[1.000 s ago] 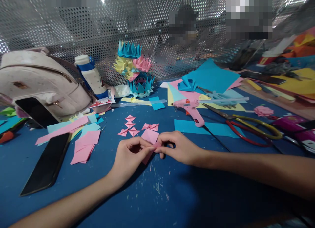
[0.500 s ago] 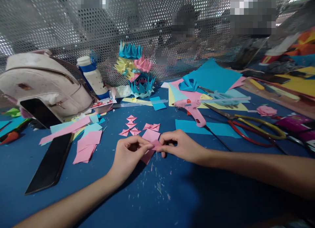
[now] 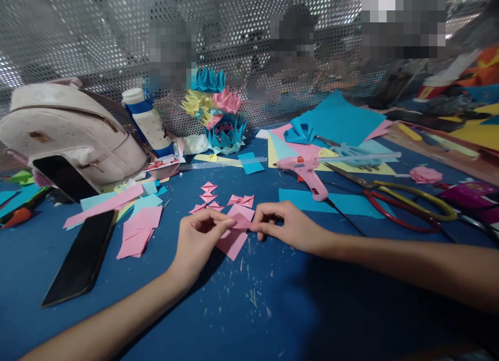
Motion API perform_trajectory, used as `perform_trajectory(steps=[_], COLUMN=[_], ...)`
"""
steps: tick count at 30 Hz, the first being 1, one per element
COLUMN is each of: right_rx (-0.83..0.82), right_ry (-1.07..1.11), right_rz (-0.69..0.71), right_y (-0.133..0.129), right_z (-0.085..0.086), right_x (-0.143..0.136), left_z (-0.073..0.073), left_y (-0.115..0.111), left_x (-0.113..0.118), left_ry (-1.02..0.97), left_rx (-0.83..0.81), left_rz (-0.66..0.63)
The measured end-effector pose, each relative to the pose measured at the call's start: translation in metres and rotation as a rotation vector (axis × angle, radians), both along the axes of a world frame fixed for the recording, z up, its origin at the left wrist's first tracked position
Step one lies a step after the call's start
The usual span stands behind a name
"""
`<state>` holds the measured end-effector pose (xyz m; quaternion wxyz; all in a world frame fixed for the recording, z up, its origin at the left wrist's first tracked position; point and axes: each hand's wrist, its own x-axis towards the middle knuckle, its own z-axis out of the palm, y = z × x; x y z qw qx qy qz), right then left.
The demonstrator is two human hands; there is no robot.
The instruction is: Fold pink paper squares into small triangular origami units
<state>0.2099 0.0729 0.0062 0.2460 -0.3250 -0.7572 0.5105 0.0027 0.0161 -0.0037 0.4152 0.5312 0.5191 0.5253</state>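
Observation:
Between my two hands a pink paper square (image 3: 241, 213) is held just above the table, pinched at its left side by my left hand (image 3: 202, 236) and at its right corner by my right hand (image 3: 283, 224). Beneath it another pink sheet (image 3: 233, 243) lies flat on the blue table (image 3: 187, 324). Small folded pink pieces (image 3: 209, 192) sit just behind my left hand, and more folded pink pieces (image 3: 241, 200) lie behind the held paper. A stack of pink squares (image 3: 136, 233) rests to the left.
A black phone (image 3: 80, 259) lies at left, near a white backpack (image 3: 70, 127) and a bottle (image 3: 146, 119). Right of my hands are a pink glue gun (image 3: 307, 173) with its cord, scissors (image 3: 405, 205) and a blue strip (image 3: 351, 204). Folded paper flowers (image 3: 218, 108) stand behind.
My left hand has shifted slightly left along the paper. More of the pink sheet underneath now shows. My right hand has moved up a little.

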Motion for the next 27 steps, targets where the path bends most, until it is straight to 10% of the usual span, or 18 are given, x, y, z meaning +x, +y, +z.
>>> perform_trajectory(steps=[27], right_rx=[0.032], right_ry=[0.069], right_rz=[0.148], right_y=[0.0004], right_z=[-0.0044], right_x=[0.0028], left_z=[0.0005], left_y=[0.0], left_x=[0.0041], left_ry=[-0.043], left_rx=[-0.013], left_rz=[-0.201])
